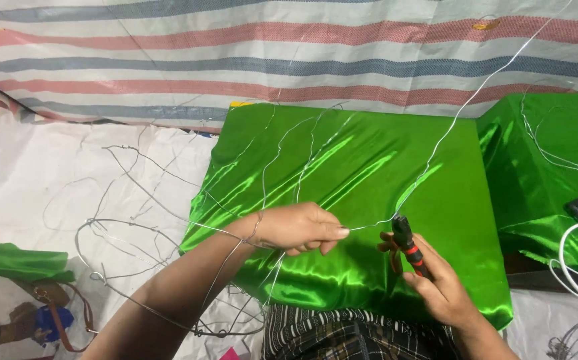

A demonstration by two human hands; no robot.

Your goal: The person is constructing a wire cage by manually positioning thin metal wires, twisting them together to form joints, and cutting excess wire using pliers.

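Right hand [439,283] grips pliers [405,241], nose up-left onto wire [435,150].

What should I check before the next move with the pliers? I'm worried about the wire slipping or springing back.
1. Left hand pinching the wire: ok, thumb and fingers are closed on it.
2. Right hand gripping the pliers by the red and black handles: ok.
3. Plier jaws closed on the wire: cannot tell, the tip meets the wire but the jaws are too small to see.
4. Wire running free above the green satin cloth: ok, it rises up to the right unsnagged.
5. Loose wire frame away from the left arm: not ok, loops cross the forearm.
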